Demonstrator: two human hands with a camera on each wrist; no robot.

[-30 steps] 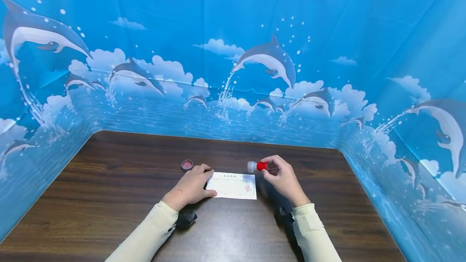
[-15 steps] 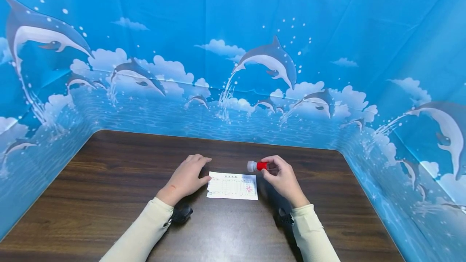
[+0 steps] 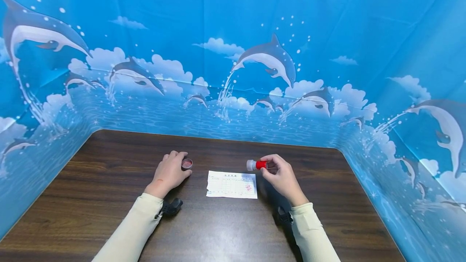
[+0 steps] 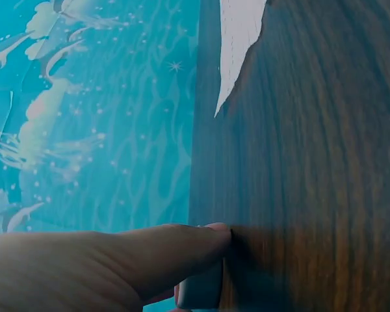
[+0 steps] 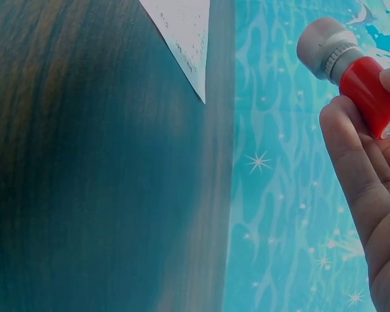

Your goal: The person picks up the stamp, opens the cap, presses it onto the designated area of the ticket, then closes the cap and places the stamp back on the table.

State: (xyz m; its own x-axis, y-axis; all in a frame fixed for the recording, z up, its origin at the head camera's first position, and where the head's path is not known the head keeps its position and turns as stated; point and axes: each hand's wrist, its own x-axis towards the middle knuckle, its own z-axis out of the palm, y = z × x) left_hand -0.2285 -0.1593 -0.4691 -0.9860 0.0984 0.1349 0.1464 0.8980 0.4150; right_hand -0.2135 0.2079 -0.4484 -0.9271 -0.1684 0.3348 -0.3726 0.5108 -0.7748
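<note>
My left hand (image 3: 169,175) grips a small round ink pad (image 3: 187,164) with a reddish face, thumb on the near side and fingers around the far side. In the left wrist view the thumb lies across the pad's dark side wall (image 4: 203,286). My right hand (image 3: 285,179) pinches a red hand stamp (image 3: 261,165), held sideways with its clear, ribbed end (image 5: 325,49) pointing left. Between the hands lies a white printed form (image 3: 231,185) with a table grid and a red seal mark near its right side. Its left edge looks torn.
Everything rests on a dark wood-grain table (image 3: 225,233). A blue dolphin-print sheet (image 3: 233,72) rises along its back and sides. Black wrist devices (image 3: 171,208) sit under both forearms, close to the tabletop.
My left hand has let go of the form's left edge, moved left and closed around the ink pad. The right hand has kept the stamp almost still.
</note>
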